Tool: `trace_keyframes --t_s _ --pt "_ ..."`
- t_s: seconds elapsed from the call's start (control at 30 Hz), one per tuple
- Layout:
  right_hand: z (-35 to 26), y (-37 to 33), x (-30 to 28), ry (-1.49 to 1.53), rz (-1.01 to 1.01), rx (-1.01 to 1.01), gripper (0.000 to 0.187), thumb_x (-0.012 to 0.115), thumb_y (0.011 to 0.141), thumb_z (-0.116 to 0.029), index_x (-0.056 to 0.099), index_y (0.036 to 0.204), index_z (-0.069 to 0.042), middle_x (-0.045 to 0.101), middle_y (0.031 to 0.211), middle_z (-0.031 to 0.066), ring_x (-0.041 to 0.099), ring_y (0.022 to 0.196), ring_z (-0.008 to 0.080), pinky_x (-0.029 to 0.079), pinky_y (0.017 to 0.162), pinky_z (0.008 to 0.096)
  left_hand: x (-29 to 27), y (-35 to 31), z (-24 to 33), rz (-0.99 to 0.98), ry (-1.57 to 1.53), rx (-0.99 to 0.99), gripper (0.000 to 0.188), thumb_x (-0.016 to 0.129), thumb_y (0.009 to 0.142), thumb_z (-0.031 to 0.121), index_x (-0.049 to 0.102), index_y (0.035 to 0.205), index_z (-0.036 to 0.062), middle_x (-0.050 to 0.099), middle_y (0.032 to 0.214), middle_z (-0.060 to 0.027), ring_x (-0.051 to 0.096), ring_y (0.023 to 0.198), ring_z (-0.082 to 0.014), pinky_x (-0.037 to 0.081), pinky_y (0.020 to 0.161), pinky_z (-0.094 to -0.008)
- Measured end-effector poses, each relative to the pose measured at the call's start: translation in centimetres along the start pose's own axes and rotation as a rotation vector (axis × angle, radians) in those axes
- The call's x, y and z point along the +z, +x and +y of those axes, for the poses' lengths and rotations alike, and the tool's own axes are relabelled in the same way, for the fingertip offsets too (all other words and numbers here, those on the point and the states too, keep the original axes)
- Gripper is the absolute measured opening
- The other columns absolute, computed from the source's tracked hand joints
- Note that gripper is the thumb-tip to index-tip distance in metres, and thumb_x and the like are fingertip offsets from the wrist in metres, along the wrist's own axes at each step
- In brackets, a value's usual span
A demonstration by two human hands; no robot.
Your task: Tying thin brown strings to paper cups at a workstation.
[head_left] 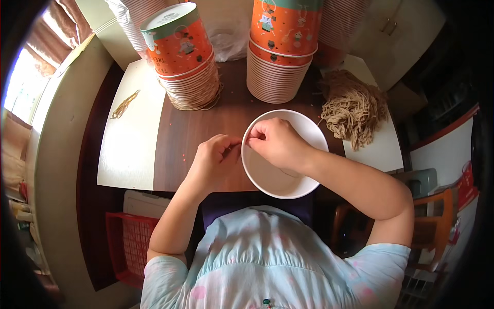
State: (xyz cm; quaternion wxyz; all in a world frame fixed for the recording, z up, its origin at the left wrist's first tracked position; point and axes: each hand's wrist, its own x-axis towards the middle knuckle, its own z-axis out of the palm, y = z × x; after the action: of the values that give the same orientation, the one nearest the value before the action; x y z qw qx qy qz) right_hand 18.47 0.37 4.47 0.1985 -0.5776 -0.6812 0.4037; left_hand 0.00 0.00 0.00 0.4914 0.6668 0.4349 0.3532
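Note:
A white paper bucket [314, 131] stands at the table's near edge with its open mouth toward me. My right hand [278, 141] reaches over its rim into the mouth, thumb and fingers pinched at the inside of the left wall. Outside that same wall is my left hand [213, 157], its fingers curled together and the tips close to the rim. Whatever the fingertips hold is too small or hidden to make out. Inside the bucket, a thin line like a cord shows below my right hand.
Behind stand two stacks of upside-down orange printed buckets, one at the left [188, 56] wound with cord, one in the middle [280, 67]. A heap of tan cords [355, 108] lies at the right, a few loose cords [125, 104] at the left. A red basket [131, 242] is below the table.

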Motion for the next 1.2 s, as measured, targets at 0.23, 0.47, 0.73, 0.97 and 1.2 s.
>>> trace_keyframes --t_s 0.23,0.47,0.73,0.97,1.2 --pt "-1.6 -3.5 -2.3 -0.059 -0.180 -0.030 0.043 0.069 0.081 -0.032 0.059 0.109 0.000 0.066 0.089 0.0113 0.062 0.078 0.0183 0.049 0.072 0.0336 0.8 -2.0 2.4 0.120 0.237 0.145 0.009 0.060 0.079 0.005 0.060 0.081 -0.0033 0.059 0.076 -0.0154 0.059 0.065 -0.0298 0.047 0.057 -0.0357" --pt "-1.9 -7.4 -2.5 -0.540 -0.167 -0.222 0.042 0.077 0.071 -0.031 0.061 0.098 -0.002 0.065 0.086 0.0144 0.063 0.082 0.0312 0.050 0.074 0.0415 -0.7 -4.0 0.8 0.038 -0.188 0.318 0.006 0.056 0.082 0.001 0.058 0.079 -0.0035 0.053 0.079 -0.0079 0.052 0.073 -0.0138 0.042 0.062 -0.0244" --pt "-0.8 -7.1 -4.8 -0.645 -0.142 -0.500 0.015 0.070 0.073 -0.016 0.062 0.078 -0.005 0.060 0.079 0.0119 0.061 0.078 0.0310 0.046 0.075 0.0417 1.2 -2.2 1.2 -0.269 -0.781 -0.028 0.016 0.056 0.095 0.013 0.063 0.099 -0.0016 0.067 0.091 -0.0067 0.061 0.080 -0.0093 0.051 0.072 -0.0228" --pt "-4.3 -4.5 -5.3 -0.434 -0.278 -0.617 0.009 0.067 0.077 -0.014 0.064 0.081 -0.006 0.058 0.076 0.0072 0.058 0.073 0.0264 0.044 0.073 0.0374 1.6 -3.1 3.2 -0.215 -0.445 0.056 0.016 0.066 0.087 0.004 0.063 0.101 -0.0042 0.066 0.090 -0.0040 0.061 0.079 -0.0079 0.048 0.070 -0.0197" --pt "-2.5 -3.1 -3.6 -0.522 0.583 -0.798 0.021 0.072 0.073 -0.011 0.062 0.091 -0.005 0.057 0.092 0.0080 0.056 0.086 0.0261 0.043 0.080 0.0384 0.7 -3.8 2.2 -0.206 -0.401 0.101 0.010 0.062 0.091 0.005 0.060 0.097 -0.0031 0.062 0.082 0.0004 0.055 0.073 -0.0037 0.046 0.066 -0.0184"
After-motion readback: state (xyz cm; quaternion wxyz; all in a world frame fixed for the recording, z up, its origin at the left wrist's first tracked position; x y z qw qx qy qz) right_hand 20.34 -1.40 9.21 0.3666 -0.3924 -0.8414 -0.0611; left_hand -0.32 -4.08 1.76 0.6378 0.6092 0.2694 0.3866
